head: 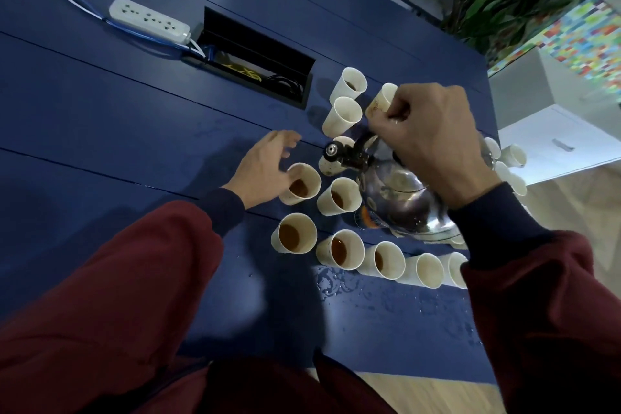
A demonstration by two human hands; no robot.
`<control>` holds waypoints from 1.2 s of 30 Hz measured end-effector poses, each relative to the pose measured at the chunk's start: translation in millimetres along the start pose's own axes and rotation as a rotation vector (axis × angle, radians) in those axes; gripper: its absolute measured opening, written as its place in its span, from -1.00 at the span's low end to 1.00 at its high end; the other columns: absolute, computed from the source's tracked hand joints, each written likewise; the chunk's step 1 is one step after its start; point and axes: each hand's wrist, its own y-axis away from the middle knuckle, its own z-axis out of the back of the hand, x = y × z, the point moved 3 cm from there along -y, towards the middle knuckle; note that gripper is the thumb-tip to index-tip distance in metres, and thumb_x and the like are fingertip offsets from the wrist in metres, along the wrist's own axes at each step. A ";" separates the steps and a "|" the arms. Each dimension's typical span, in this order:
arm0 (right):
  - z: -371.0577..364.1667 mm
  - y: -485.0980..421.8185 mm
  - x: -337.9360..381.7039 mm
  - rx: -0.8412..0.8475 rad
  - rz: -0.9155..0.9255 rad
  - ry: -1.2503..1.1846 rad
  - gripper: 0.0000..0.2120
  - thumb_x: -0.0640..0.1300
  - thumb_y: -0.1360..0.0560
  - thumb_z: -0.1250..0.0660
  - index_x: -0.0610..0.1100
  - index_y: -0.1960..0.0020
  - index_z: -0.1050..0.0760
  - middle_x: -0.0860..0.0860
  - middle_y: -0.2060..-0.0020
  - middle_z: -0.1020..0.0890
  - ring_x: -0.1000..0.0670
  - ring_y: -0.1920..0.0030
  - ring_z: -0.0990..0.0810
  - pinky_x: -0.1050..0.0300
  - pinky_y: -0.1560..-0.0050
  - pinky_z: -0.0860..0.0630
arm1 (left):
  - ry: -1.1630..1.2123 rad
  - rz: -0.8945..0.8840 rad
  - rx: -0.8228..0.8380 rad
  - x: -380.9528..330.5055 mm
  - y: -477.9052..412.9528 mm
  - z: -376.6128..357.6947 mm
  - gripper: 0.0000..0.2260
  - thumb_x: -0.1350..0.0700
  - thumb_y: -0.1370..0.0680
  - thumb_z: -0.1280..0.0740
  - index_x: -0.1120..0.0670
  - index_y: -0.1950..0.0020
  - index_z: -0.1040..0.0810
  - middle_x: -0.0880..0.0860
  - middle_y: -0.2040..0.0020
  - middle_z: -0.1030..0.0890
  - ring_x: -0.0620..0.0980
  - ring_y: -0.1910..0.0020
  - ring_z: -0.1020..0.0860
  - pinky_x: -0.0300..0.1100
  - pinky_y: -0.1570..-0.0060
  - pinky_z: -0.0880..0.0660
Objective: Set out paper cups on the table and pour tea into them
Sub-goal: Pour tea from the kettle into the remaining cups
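Several white paper cups stand on the blue table (117,151); many hold brown tea, such as the near cup (295,233). My right hand (433,141) grips the handle of a shiny steel kettle (400,198), which is tilted with its spout (332,149) over a cup (331,163) in the middle of the group. My left hand (265,166) lies with fingers spread, its thumb side against a tea-filled cup (300,183). Two more cups (344,114) stand farther back. The kettle and my right arm hide some cups on the right.
A white power strip (148,18) with a blue cable lies at the back left beside an open black cable box (255,57) set in the table. Spilled liquid (336,282) wets the table in front of the cups. Plants and a white cabinet stand beyond the right edge.
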 end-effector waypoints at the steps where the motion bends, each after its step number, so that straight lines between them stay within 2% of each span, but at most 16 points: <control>1: 4.0 2.1 -6.1 -0.017 -0.035 -0.066 -0.75 0.00 -0.42 -0.37 -0.14 0.34 -0.52 -0.06 0.45 -0.56 -0.15 0.33 -0.55 0.04 0.28 -0.46 | 0.027 -0.019 -0.046 -7.7 -3.5 3.9 -0.54 0.10 -0.51 -0.47 0.06 -0.38 -0.46 0.02 -0.22 -0.53 -0.06 -0.12 -0.55 -0.01 -0.15 -0.54; 5: 22.3 12.0 -30.4 -0.121 -0.175 -0.206 -0.73 -0.04 -0.44 -0.38 -0.19 0.34 -0.51 0.00 0.48 -0.53 -0.05 0.37 -0.50 0.29 0.32 -0.31 | 0.119 -0.154 -0.233 -57.5 -19.5 14.5 -0.76 0.12 -0.56 -0.42 0.11 -0.20 -0.57 0.02 -0.12 -0.60 -0.09 -0.03 -0.60 -0.14 -0.03 -0.58; 7: 27.1 17.5 -40.0 -0.157 -0.222 -0.241 -0.71 -0.03 -0.45 -0.38 -0.20 0.33 -0.51 0.01 0.48 -0.53 -0.03 0.38 -0.48 0.28 0.31 -0.29 | 0.156 -0.232 -0.281 -87.6 -25.6 16.6 -0.84 0.12 -0.59 -0.35 0.13 -0.13 -0.62 0.03 -0.05 -0.61 -0.11 0.01 -0.59 -0.16 -0.02 -0.57; 11: 37.0 32.3 -67.4 -0.220 -0.257 -0.291 -0.71 -0.02 -0.45 -0.38 -0.18 0.34 -0.51 0.07 0.50 -0.51 0.01 0.42 -0.45 0.24 0.26 -0.35 | 0.188 -0.371 -0.281 -151.2 -29.5 0.7 -0.80 0.07 -0.63 -0.28 0.16 -0.03 -0.64 0.01 0.05 -0.62 -0.13 0.07 -0.56 -0.18 0.03 -0.52; 15: 45.0 48.5 -98.6 -0.252 -0.269 -0.316 -0.70 0.01 -0.45 -0.38 -0.18 0.33 -0.51 0.09 0.49 -0.51 0.02 0.40 -0.46 0.19 0.31 -0.35 | 0.155 -0.457 -0.186 -198.8 -24.2 -33.0 -0.64 -0.04 -0.67 -0.14 0.16 -0.04 -0.64 -0.05 0.11 -0.60 -0.13 0.09 -0.55 -0.27 0.04 -0.46; 16: 48.2 52.9 -108.5 -0.263 -0.272 -0.322 -0.69 0.02 -0.45 -0.38 -0.17 0.33 -0.51 0.09 0.49 -0.51 0.02 0.40 -0.46 0.17 0.31 -0.35 | 0.162 -0.451 -0.147 -207.5 -22.9 -45.0 -0.60 -0.07 -0.67 -0.11 0.17 -0.06 -0.63 -0.03 0.11 -0.62 -0.11 0.07 -0.57 -0.24 0.01 -0.47; 19: 54.8 63.5 -135.3 -0.288 -0.288 -0.381 -0.68 0.04 -0.46 -0.39 -0.14 0.36 -0.50 0.06 0.49 -0.52 0.05 0.41 -0.47 0.15 0.31 -0.38 | 0.156 -0.418 -0.047 -225.1 -19.0 -79.7 -0.52 -0.14 -0.66 -0.04 0.17 -0.09 -0.60 0.09 0.05 -0.65 0.03 0.00 -0.59 0.06 -0.06 -0.50; 20: 58.3 68.1 -148.2 -0.295 -0.304 -0.420 -0.68 0.05 -0.45 -0.40 -0.12 0.36 -0.50 0.06 0.49 -0.53 0.07 0.41 -0.47 0.14 0.31 -0.40 | 0.137 -0.417 -0.038 -231.5 -18.8 -93.7 -0.52 -0.15 -0.65 -0.03 0.16 -0.10 -0.59 0.08 0.04 -0.65 0.03 -0.01 -0.59 0.08 -0.06 -0.49; 24: 66.1 79.4 -187.1 -0.316 -0.359 -0.582 -0.67 0.05 -0.43 -0.45 -0.14 0.36 -0.50 0.03 0.49 -0.54 0.10 0.43 -0.43 0.15 0.32 -0.39 | 0.225 -0.314 -0.075 -246.6 -21.5 -124.7 -0.53 -0.22 -0.62 -0.06 0.08 -0.08 -0.60 0.01 0.03 -0.67 -0.04 -0.02 -0.61 0.06 -0.11 -0.50; 27: 74.5 91.6 -211.0 -0.354 -0.395 -0.684 -0.68 0.00 -0.42 -0.48 -0.12 0.39 -0.47 0.09 0.51 -0.50 0.13 0.44 -0.41 0.18 0.32 -0.38 | 0.299 -0.233 -0.036 -261.0 -24.5 -146.0 -0.53 -0.28 -0.60 -0.11 0.04 -0.06 -0.62 -0.03 0.02 -0.69 -0.06 -0.06 -0.63 0.07 -0.18 -0.52; 30: 81.4 99.6 -224.5 -0.396 -0.429 -0.819 -0.68 -0.07 -0.41 -0.49 -0.08 0.41 -0.43 0.02 0.50 -0.48 0.07 0.41 -0.40 0.16 0.34 -0.36 | 0.404 -0.166 0.005 -268.4 -29.5 -155.4 -0.56 -0.27 -0.59 -0.18 0.04 -0.06 -0.65 -0.04 -0.02 -0.69 -0.08 -0.10 -0.63 0.06 -0.25 -0.50; 34: 83.9 102.5 -244.8 -0.426 -0.496 -0.867 -0.67 -0.08 -0.36 -0.50 -0.05 0.43 -0.39 0.06 0.52 -0.43 0.05 0.40 -0.37 0.13 0.33 -0.33 | 0.338 -0.202 0.083 -277.9 -34.5 -171.3 -0.60 -0.29 -0.47 -0.29 -0.01 -0.03 -0.64 -0.11 0.07 -0.69 -0.10 0.00 -0.63 0.05 -0.17 -0.53; 36: 80.6 108.4 -253.9 -0.431 -0.524 -0.879 -0.66 -0.07 -0.37 -0.49 -0.04 0.43 -0.37 0.05 0.52 -0.40 0.03 0.40 -0.35 0.11 0.33 -0.32 | 0.295 -0.260 0.130 -281.8 -35.2 -179.4 -0.64 -0.25 -0.45 -0.37 0.00 -0.03 -0.65 -0.07 0.09 -0.69 -0.06 0.04 -0.64 0.07 -0.13 -0.54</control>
